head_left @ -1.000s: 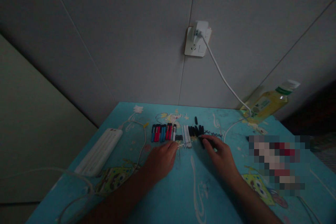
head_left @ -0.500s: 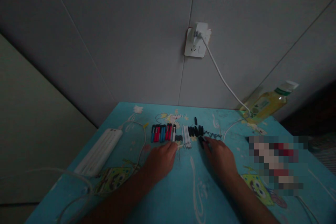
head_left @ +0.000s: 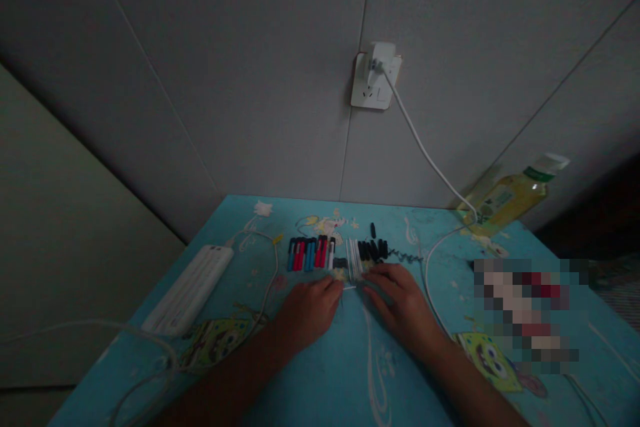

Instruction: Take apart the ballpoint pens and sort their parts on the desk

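My left hand (head_left: 313,307) is closed in a pinch on a thin white pen refill (head_left: 349,288), whose free end points right. Close to that end is my right hand (head_left: 400,300), thumb and forefinger bent toward each other; what they hold, if anything, I cannot make out. Just beyond the hands lies a bundle of white refills (head_left: 354,257). To its right is a row of short black pen parts (head_left: 370,251). Red, blue and white pen barrels (head_left: 310,255) with black ends lie side by side on the left. Small dark pieces (head_left: 340,263) sit between barrels and refills.
A white power strip (head_left: 190,290) with cables lies on the left of the blue patterned table (head_left: 320,387). A bottle of yellow liquid (head_left: 515,200) stands at the back right. A white cable (head_left: 417,137) hangs from the wall socket (head_left: 370,97). A pixelated patch covers the right side.
My right hand has moved left from the black pen parts to the refill's end. My left hand has shifted slightly right and nearer with the refill.
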`<state>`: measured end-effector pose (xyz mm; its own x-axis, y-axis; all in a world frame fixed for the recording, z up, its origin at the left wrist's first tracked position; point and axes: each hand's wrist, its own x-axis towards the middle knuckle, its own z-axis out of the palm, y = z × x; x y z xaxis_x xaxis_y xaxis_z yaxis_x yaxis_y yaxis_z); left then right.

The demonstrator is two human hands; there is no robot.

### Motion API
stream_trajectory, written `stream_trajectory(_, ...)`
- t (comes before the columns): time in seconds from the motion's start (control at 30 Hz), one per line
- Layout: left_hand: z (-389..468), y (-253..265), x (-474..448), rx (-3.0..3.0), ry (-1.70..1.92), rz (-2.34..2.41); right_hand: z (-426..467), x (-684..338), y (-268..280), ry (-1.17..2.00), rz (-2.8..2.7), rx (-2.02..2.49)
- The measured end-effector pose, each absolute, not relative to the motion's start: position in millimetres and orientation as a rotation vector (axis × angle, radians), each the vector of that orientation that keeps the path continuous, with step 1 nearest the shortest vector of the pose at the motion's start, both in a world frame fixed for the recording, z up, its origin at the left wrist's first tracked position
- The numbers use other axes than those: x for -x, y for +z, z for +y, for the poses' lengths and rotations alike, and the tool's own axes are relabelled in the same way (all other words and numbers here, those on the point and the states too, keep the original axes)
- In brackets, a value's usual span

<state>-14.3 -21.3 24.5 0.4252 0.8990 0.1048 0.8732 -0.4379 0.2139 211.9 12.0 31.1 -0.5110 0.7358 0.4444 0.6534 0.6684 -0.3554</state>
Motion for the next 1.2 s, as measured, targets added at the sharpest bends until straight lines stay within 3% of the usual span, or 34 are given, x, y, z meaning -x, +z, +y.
stream_trajectory(0.3,-15.9,30.5,22.7,-2.54,0.29,1.754,20.1,-213.0,17.0,0.256,-2.303,1.18)
stream_trajectory(0.67,3.5,22.1,47.6,-2.197,0.578,2.142,35.3,-149.9,22.8,0.139,-2.293,1.323)
stream_trajectory(0.8,4.0,19.3,47.2,-2.207,0.591,2.125,37.9,-136.9,21.0,0.108,-2.282,1.313)
stream_trajectory(1.2,-12.4,15.2,20.2,-2.313,0.663,1.732,17.0,-158.8,21.3,0.403,-2.173,0.98)
